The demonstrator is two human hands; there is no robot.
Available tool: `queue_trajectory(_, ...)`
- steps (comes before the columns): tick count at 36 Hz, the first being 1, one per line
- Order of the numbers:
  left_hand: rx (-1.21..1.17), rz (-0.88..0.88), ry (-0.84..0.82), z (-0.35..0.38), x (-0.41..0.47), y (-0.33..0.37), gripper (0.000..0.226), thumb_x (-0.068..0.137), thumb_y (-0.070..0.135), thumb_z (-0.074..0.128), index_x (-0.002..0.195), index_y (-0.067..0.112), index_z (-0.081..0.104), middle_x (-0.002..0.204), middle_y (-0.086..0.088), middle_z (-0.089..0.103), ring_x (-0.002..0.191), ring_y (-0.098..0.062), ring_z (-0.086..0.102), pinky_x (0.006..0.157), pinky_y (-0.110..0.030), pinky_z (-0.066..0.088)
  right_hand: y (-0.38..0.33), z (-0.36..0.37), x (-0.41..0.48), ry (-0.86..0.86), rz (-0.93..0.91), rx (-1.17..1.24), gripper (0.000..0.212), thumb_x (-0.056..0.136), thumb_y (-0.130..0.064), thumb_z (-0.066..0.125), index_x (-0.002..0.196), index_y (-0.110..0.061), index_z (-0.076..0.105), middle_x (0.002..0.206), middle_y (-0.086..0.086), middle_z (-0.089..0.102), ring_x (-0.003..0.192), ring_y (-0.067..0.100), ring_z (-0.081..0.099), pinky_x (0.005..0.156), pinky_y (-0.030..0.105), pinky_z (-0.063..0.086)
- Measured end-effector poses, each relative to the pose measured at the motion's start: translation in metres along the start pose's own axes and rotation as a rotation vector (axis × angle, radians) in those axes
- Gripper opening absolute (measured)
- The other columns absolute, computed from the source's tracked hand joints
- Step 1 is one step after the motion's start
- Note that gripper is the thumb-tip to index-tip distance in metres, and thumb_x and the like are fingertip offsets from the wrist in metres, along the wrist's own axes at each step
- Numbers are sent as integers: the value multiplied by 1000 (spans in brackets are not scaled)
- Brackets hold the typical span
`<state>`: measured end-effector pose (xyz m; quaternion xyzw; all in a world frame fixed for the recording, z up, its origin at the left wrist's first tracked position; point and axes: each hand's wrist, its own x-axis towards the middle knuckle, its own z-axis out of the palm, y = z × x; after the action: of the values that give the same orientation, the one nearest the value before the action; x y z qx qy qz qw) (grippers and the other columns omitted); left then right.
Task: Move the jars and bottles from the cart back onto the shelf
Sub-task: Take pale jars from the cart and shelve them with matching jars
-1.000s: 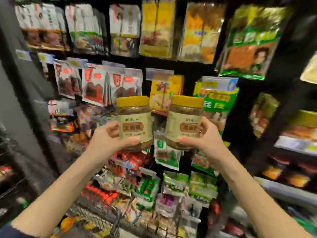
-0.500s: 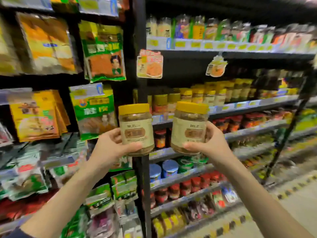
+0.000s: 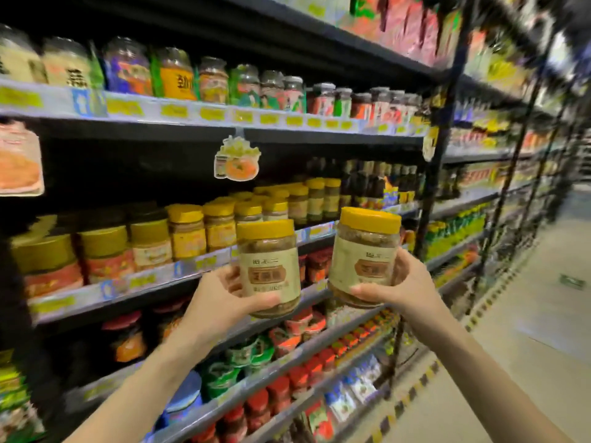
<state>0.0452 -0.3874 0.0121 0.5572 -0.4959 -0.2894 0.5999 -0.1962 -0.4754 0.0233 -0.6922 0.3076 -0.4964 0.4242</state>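
My left hand (image 3: 220, 298) grips a yellow-lidded jar (image 3: 270, 263) with a cream label and brown contents. My right hand (image 3: 404, 282) grips a second, matching jar (image 3: 364, 251), tilted slightly right. Both jars are held upright at chest height in front of the shelf (image 3: 166, 276), whose middle tier carries a row of similar yellow-lidded jars (image 3: 220, 223). The cart is out of view.
A black shelving unit holds a top tier of mixed glass jars (image 3: 211, 79), dark bottles (image 3: 367, 180) at the middle tier's right end and red-lidded jars (image 3: 278, 398) on lower tiers. A black upright post (image 3: 431, 174) ends the unit. The aisle floor (image 3: 527, 330) runs along the right.
The view has swung right, from hanging snack packets to the jar shelves. Both hands still hold their jars side by side, now nearer the middle tier.
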Motion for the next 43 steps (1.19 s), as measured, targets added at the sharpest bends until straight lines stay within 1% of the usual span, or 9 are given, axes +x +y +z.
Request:
queue_trajectory(6,-38,5,-14,61,45,-6,46,56,5,84,95,20,65,87,15,74,82,-2,70,62,-11,53,22,-52,41,-14,-6,4,64,46,-17,85,105,-17,61,95,-6,74,87,11,71,70,19,56)
queue_trajectory(10,-33,-8,-39,85,73,-9,58,44,21,86,98,20,66,89,13,75,84,-4,70,67,-16,54,39,-71,68,-36,4,0,65,46,-11,88,105,-16,61,94,-7,74,86,9,70,66,15,53)
queue_trajectory(16,-7,-32,-59,101,120,-19,60,41,25,84,98,25,66,93,12,75,89,-5,70,73,-20,55,67,-82,121,-60,29,-5,79,39,-38,86,111,-22,60,104,-4,72,96,10,68,80,26,53)
queue_trajectory(19,6,-13,-44,105,148,-26,50,52,10,86,95,26,65,89,15,75,85,-2,70,68,-16,54,83,-83,152,-73,29,-12,79,39,-38,86,113,-22,59,106,-4,71,98,11,67,84,30,51)
queue_trajectory(22,13,11,-25,107,179,-33,49,58,1,84,96,25,63,85,18,74,84,0,70,64,-10,52,99,-81,186,-96,19,-16,71,44,-26,87,109,-22,59,101,-6,73,93,7,68,74,20,53)
queue_trajectory(28,27,36,44,106,244,-42,56,46,15,89,95,25,64,89,14,74,85,-1,70,66,-10,51,124,-75,267,-164,1,-29,69,47,-20,87,110,-23,58,104,-2,72,95,10,68,81,28,53)
queue_trajectory(32,52,30,87,97,273,-47,75,30,38,90,99,24,64,92,13,75,89,-8,71,76,-22,56,141,-67,314,-200,-36,-32,74,45,-17,91,110,-20,57,104,0,71,95,11,68,77,23,56)
queue_trajectory(38,98,32,166,88,288,-49,68,37,27,85,102,23,63,91,17,74,87,-3,70,67,-13,54,167,-44,370,-288,-75,-60,79,45,-11,92,114,-16,53,106,0,69,92,5,68,73,17,54)
queue_trajectory(43,144,28,257,82,287,-47,72,36,29,84,104,23,63,92,18,74,87,-3,70,67,-14,55,191,-20,404,-417,-74,-98,93,37,-37,91,120,-21,51,114,-1,66,105,12,65,91,39,53)
